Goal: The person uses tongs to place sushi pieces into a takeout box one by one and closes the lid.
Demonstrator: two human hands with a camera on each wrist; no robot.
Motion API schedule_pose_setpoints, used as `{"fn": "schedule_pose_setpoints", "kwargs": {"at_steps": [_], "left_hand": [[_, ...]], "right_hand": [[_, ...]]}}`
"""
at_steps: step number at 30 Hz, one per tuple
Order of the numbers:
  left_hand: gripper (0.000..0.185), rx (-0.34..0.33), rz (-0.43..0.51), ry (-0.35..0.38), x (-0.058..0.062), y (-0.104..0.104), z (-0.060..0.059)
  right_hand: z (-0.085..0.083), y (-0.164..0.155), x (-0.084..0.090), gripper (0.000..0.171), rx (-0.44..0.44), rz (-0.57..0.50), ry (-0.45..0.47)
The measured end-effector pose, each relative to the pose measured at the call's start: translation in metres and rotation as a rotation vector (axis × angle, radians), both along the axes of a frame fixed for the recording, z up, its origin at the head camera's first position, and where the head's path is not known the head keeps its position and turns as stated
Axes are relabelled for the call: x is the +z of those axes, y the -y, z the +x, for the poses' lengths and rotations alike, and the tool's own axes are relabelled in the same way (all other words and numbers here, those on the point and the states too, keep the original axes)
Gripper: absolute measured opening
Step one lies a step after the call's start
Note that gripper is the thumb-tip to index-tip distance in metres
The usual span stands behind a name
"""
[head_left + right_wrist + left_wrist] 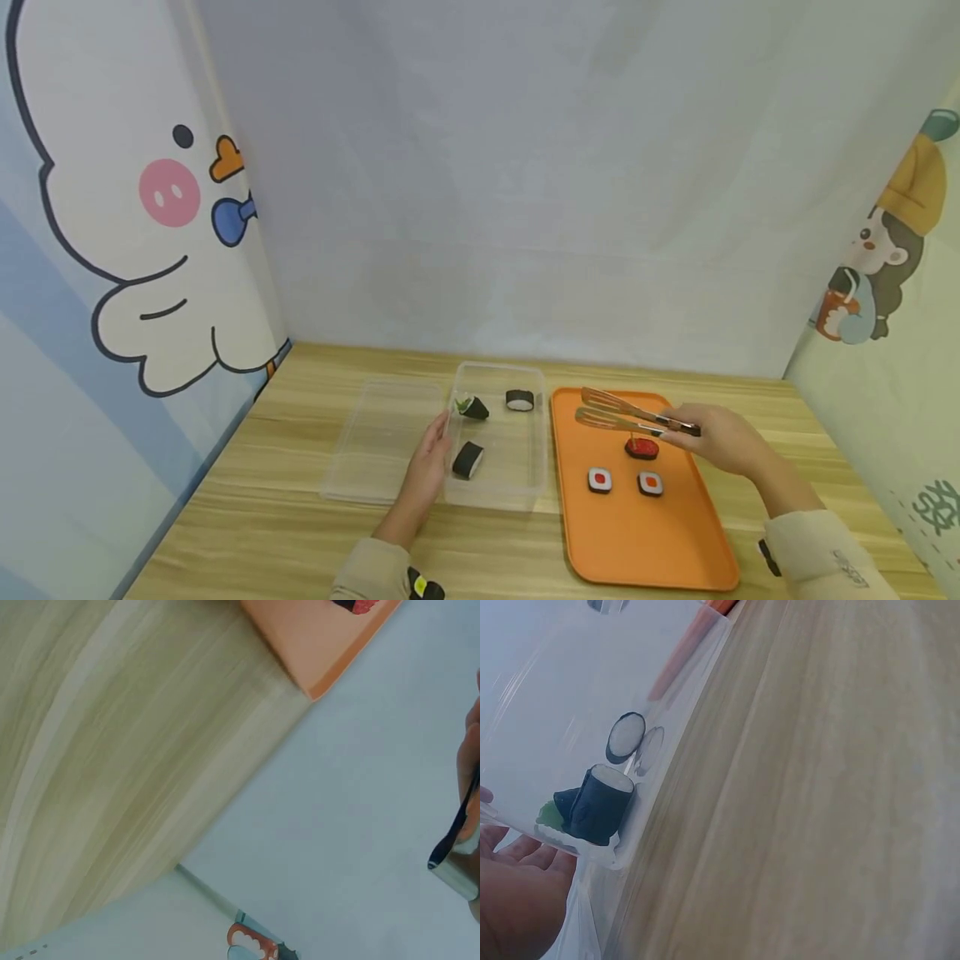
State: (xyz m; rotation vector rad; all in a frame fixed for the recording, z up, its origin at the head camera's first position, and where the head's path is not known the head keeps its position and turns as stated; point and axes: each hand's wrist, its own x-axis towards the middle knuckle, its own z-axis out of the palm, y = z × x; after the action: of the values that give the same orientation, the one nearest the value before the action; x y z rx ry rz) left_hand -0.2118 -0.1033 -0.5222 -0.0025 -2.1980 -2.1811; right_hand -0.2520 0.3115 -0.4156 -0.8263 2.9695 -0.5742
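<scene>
Red-topped sushi piece [643, 450] on orange tray [637, 542], nearer its far and right edges, near parted, seemingly unloaded tongs [637, 411] gripped by right hand [720, 437], with clear container [504, 483] held by left hand [430, 460] at its left wall, apparently at pick-up, next probably calling for tongs lowered and squeezed.

"What carries the display?"
"A pale wood-grain table [495, 550], its streaks running crosswise in the head view."
"And directly on it?"
"From left, a flat clear lid [378, 442], a clear plastic container [513, 454] just beside it and, at right, a round-cornered orange tray [637, 546]."
</scene>
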Motion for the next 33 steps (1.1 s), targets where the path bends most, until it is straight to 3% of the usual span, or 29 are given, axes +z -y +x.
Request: {"fn": "schedule_pose_setpoints", "kwargs": {"at_steps": [16, 33], "left_hand": [[0.049, -0.007, 0.014, 0.012, 0.002, 0.0, 0.001], [0.048, 0.008, 0.013, -0.008, 0.004, -0.002, 0.002]], "right_hand": [[0.006, -0.057, -0.019, 0.041, -0.028, 0.014, 0.072], [0.008, -0.078, -0.035, 0.043, -0.003, -0.052, 0.141]]}}
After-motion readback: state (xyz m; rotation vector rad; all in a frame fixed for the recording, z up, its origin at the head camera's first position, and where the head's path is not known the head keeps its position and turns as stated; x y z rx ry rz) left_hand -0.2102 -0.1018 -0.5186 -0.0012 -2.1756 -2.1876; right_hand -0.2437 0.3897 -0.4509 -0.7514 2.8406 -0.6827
